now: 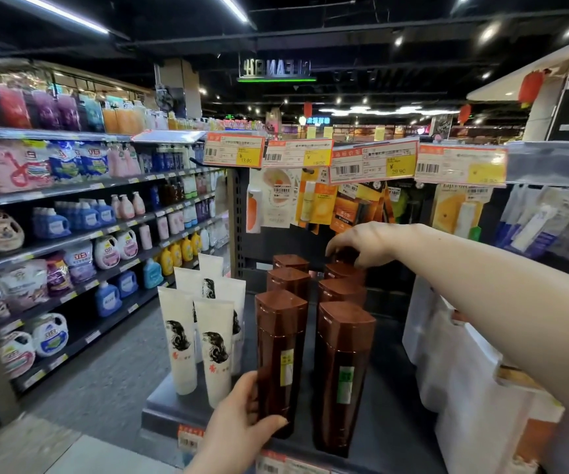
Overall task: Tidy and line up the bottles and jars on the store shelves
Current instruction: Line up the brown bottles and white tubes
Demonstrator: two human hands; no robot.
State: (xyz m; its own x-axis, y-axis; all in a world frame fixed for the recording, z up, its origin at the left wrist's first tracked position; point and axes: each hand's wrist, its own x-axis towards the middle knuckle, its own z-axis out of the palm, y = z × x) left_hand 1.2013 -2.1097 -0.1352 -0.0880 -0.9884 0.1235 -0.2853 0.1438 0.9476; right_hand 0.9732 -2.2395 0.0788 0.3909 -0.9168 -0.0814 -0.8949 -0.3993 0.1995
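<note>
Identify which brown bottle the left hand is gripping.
The front bottle of the left row, nearest the camera, with the yellow label. The left hand wraps its lower part; its right-row neighbour carries a green label and is untouched.

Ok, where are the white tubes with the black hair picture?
In the head view, the white tubes stand on the shelf's left side, left of the brown bottles and beyond the left hand gripping the front-left bottle.

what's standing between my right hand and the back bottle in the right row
Nothing visible does. The right hand is past the three nearer bottles in that row and curls over the back bottle. The left hand grips the front left bottle, clear of that path.
</note>
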